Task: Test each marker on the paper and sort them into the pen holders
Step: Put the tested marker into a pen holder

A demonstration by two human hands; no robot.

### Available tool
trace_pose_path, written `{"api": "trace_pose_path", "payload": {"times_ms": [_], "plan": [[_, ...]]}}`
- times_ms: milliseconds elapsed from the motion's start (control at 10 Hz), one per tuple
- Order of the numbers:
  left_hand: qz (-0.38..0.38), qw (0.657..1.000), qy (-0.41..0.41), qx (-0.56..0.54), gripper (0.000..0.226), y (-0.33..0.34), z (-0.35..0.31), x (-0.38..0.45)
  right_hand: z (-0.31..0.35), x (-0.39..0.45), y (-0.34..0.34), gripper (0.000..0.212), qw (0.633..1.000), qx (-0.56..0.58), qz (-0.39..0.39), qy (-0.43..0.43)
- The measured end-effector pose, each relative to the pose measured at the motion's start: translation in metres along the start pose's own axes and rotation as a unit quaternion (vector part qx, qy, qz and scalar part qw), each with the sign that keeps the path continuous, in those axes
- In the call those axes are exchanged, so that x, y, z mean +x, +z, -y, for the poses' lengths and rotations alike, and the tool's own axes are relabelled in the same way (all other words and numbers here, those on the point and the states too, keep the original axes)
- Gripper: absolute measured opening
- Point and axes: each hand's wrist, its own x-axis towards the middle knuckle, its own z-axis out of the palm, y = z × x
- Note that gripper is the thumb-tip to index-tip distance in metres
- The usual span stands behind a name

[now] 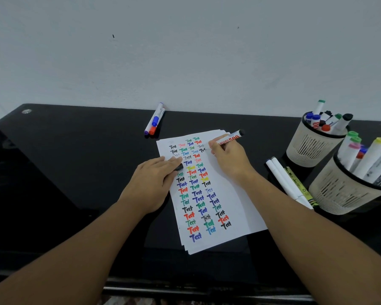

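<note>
A stack of white paper point(229, 194) lies on the black desk, covered with rows of "Test" in several colours. My right hand point(228, 157) grips a whiteboard marker point(230, 138) with a black end, its tip down on the paper's upper part beside black writing. My left hand point(155, 179) lies flat on the paper's left edge, with a black cap point(179, 167) under its fingertips. Two mesh pen holders stand at the right: the far one point(312, 146) and the near one point(343, 194), both full of markers.
Two markers, blue and red capped point(154, 119), lie at the desk's back edge by the white wall. White pens and a yellow-green marker point(290, 183) lie between the paper and the holders. The desk's front edge point(185, 282) runs below my forearms.
</note>
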Motion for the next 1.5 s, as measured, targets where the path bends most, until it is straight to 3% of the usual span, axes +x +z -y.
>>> {"api": "trace_pose_path", "payload": {"times_ms": [800,1100,1300,1500], "plan": [[-0.003,1.000,0.005,-0.005,0.047,0.0014,0.0017,0.0011,-0.0029,0.0020,-0.0007,0.038,0.999,-0.031,-0.008,-0.015],[-0.043,0.999,-0.008,-0.030,0.048,-0.0021,-0.0037,-0.0017,-0.0026,0.0020,0.0000,0.036,1.000,-0.017,-0.008,-0.013],[-0.074,0.997,-0.003,-0.017,0.036,0.0013,-0.0008,-0.0021,-0.0066,-0.0006,-0.0064,0.012,0.992,0.095,-0.033,-0.080],[-0.085,0.996,0.006,-0.006,0.036,0.0005,-0.0016,-0.0025,-0.0046,-0.0053,-0.0082,0.020,0.993,0.040,-0.009,-0.114]]}}
